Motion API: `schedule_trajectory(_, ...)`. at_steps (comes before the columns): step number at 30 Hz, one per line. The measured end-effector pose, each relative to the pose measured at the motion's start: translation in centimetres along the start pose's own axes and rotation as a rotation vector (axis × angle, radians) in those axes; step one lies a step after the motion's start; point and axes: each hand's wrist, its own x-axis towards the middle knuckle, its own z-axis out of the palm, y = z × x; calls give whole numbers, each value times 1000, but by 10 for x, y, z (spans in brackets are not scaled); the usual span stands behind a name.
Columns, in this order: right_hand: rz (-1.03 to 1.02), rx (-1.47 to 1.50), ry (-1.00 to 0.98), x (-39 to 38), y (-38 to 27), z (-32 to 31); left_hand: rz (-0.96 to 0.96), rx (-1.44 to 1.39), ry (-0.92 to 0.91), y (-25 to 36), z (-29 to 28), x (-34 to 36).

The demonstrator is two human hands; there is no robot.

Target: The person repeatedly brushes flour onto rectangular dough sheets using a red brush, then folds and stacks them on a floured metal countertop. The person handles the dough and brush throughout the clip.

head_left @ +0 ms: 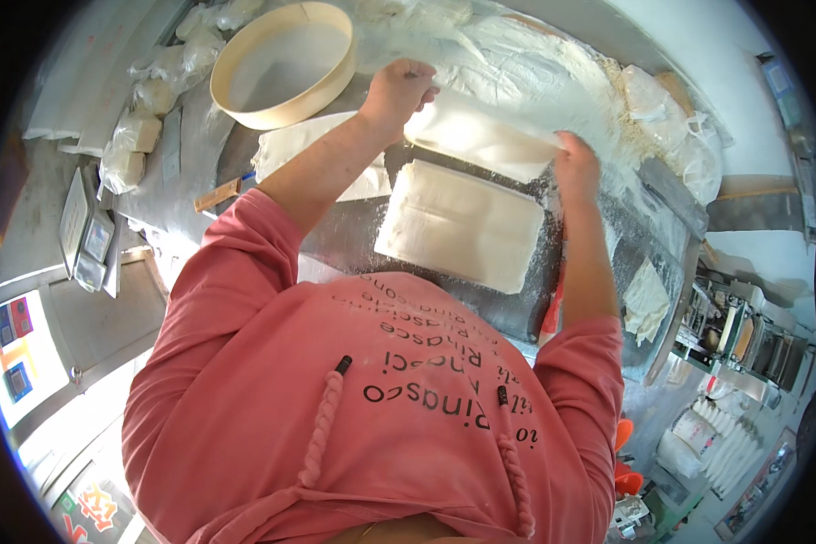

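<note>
My left hand [397, 98] is closed in a pinch at the far left corner of a pale, floured dough sheet [485, 138]. On the other end of that sheet, my right hand [578, 168] grips the right edge between thumb and fingers. Nearer to me lies a thick, rectangular stack of dough sheets [462, 227] on the dark worktop. Partly hidden by my left forearm is another dough piece [290, 150]. Loose white flour [535, 68] is heaped and spread beyond my hands.
A round wooden-rimmed sieve [335, 80] stands at the far left. Near it lie a wooden-handled tool [218, 194] and plastic bags [145, 131]. Right of the stack are a red-handled tool [552, 313] and a dough scrap [646, 304]. More bags [698, 163] sit far right.
</note>
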Motion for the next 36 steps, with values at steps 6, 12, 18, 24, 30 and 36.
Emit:
schedule_trajectory(6,-267,103,-26,-46,-54,-80,139,190,-78,0,-27,-82)
schedule_trajectory(12,-294,-75,-228,-166,-51,-57,94,551,-171,-105,-45,-161)
schedule_trajectory(18,-247,-160,-202,-204,-53,-44,209,760,-156,-132,-46,-178)
schedule_trajectory(24,-213,-217,-195,-210,-50,-44,309,840,-160,-135,-43,-175)
schedule_trajectory(30,-149,-292,-238,-215,-52,-53,238,925,-204,-123,-42,-183)
schedule_trajectory(36,297,-413,38,-266,-33,-67,766,1107,-224,-113,-47,-157)
